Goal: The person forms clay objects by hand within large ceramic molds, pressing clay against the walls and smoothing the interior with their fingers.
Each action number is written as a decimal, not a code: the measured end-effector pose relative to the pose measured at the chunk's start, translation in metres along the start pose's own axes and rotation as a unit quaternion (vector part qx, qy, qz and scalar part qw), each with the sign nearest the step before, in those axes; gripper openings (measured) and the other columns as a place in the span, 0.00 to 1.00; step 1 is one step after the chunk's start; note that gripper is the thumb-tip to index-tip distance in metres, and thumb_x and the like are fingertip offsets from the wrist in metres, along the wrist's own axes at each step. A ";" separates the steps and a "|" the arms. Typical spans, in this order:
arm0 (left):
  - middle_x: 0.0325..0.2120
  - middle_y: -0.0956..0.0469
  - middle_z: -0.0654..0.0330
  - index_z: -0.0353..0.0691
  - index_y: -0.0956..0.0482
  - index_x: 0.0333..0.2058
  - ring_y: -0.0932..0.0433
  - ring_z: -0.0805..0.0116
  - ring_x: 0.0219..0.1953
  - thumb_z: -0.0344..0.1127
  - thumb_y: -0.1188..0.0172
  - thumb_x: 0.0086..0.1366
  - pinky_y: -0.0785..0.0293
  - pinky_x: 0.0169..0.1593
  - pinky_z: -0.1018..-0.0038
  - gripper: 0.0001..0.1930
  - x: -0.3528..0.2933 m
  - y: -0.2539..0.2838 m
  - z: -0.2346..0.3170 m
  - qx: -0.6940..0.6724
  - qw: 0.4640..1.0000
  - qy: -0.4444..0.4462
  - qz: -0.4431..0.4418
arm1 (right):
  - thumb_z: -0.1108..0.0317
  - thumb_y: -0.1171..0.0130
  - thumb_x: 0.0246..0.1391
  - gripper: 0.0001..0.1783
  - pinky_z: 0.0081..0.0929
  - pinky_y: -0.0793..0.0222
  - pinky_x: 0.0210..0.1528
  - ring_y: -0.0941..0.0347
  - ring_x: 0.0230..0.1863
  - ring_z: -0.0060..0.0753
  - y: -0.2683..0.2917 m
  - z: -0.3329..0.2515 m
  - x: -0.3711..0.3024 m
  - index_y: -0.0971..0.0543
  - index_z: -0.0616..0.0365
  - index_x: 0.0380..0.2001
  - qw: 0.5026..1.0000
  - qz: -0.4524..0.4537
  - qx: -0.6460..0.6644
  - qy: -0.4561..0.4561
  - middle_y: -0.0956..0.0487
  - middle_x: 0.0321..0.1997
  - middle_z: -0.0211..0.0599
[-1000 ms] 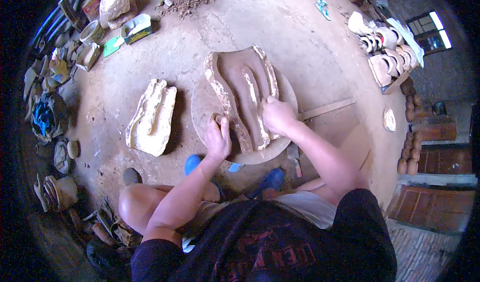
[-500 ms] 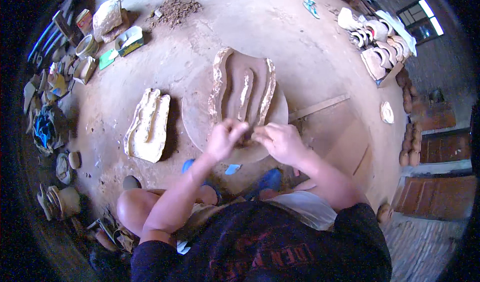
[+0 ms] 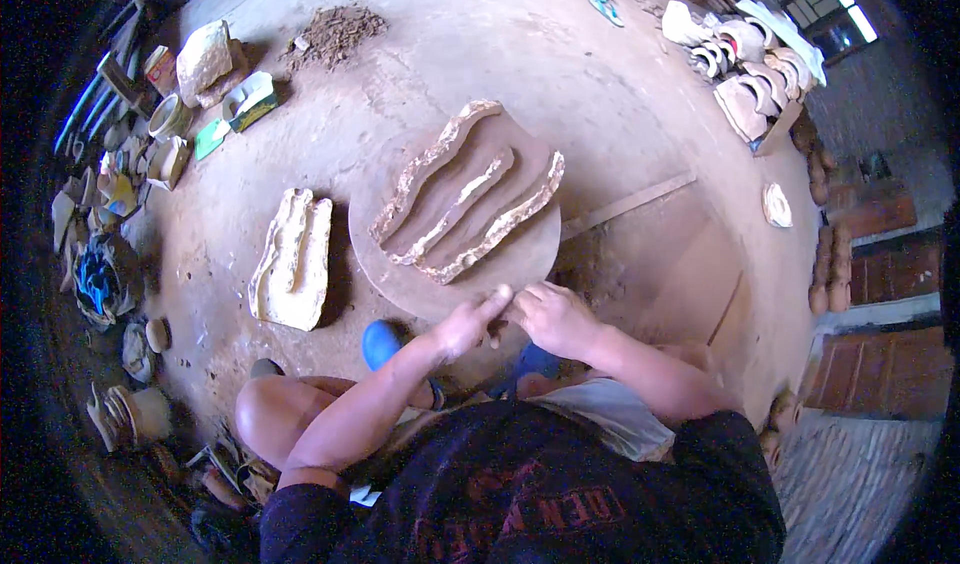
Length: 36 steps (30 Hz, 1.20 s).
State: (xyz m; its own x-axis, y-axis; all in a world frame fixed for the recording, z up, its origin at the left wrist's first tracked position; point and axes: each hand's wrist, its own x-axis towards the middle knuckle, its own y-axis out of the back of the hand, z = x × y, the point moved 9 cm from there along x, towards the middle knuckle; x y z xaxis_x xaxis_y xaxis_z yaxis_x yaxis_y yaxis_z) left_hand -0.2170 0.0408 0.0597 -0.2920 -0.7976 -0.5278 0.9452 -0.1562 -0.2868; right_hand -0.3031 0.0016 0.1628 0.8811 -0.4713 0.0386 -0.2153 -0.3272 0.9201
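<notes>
A plaster mould [image 3: 452, 204] with two raised side walls and a ridge down its middle lies slantwise on a round turntable [image 3: 420, 294]. Brown clay lines its channels, while pale plaster shows along the edges. Close by the turntable's near rim, my left hand [image 3: 468, 326] and my right hand [image 3: 552, 319] meet at the fingertips, apart from the mould. Fingers on both are curled and pinched together; whatever they may hold is too small to make out. To the left, a whiter plaster mould piece [image 3: 292, 264] with a similar curved channel rests on the floor.
A flat wooden strip [image 3: 630, 204] lies right of the turntable. Crumbled clay [image 3: 335, 36] is heaped at the far left, near a box [image 3: 250, 101] and tubs. Curved mould pieces [image 3: 765, 79] are stacked at the far right. My blue shoe [image 3: 381, 345] is beside the turntable.
The mould has turned clockwise, its far end swinging right. Both hands have drawn back toward me from the mould's near end and come together.
</notes>
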 end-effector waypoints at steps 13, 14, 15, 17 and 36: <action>0.41 0.21 0.58 0.39 0.27 0.55 0.23 0.69 0.41 0.58 0.51 0.78 0.26 0.48 0.70 0.26 0.023 0.082 -0.029 -0.194 0.932 -0.136 0.273 | 0.63 0.32 0.58 0.14 0.36 0.20 0.44 0.14 0.39 0.41 0.049 0.057 0.001 0.14 0.61 0.43 0.945 0.113 0.147 -0.271 0.14 0.42 0.50; 0.45 0.21 0.58 0.36 0.30 0.60 0.23 0.67 0.46 0.58 0.51 0.77 0.27 0.53 0.66 0.30 0.033 0.082 -0.032 -0.212 0.925 -0.160 0.273 | 0.64 0.32 0.58 0.14 0.36 0.20 0.44 0.14 0.39 0.41 0.042 0.080 -0.003 0.14 0.61 0.43 0.953 0.121 0.121 -0.252 0.14 0.42 0.50; 0.45 0.21 0.58 0.36 0.30 0.60 0.23 0.67 0.46 0.58 0.51 0.77 0.27 0.53 0.66 0.30 0.037 0.078 -0.028 -0.213 0.926 -0.158 0.267 | 0.64 0.32 0.57 0.14 0.36 0.21 0.45 0.14 0.39 0.41 0.034 0.103 -0.008 0.14 0.61 0.43 0.959 0.128 0.095 -0.234 0.14 0.42 0.50; 0.56 0.24 0.54 0.31 0.36 0.67 0.28 0.66 0.57 0.57 0.50 0.78 0.34 0.64 0.67 0.34 0.027 0.088 -0.026 -0.228 0.914 -0.148 0.300 | 0.66 0.31 0.57 0.13 0.34 0.21 0.45 0.16 0.38 0.36 0.026 0.109 0.008 0.14 0.60 0.44 0.956 0.103 0.129 -0.241 0.14 0.39 0.45; 0.34 0.19 0.32 0.28 0.26 0.48 0.19 0.31 0.38 0.52 0.42 0.73 0.23 0.42 0.49 0.26 0.026 0.087 -0.029 0.152 0.894 -0.201 0.370 | 0.60 0.36 0.55 0.16 0.53 0.24 0.46 0.18 0.37 0.62 -0.038 0.073 0.108 0.15 0.66 0.29 0.991 0.003 0.031 -0.127 0.18 0.31 0.60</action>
State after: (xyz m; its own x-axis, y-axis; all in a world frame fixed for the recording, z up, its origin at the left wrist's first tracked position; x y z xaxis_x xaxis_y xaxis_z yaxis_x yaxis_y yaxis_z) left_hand -0.1470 0.0236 -0.0022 0.4489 -0.8832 -0.1360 0.8715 0.3992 0.2847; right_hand -0.2300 -0.0966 0.1031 0.7469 -0.6620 -0.0626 -0.2531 -0.3701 0.8939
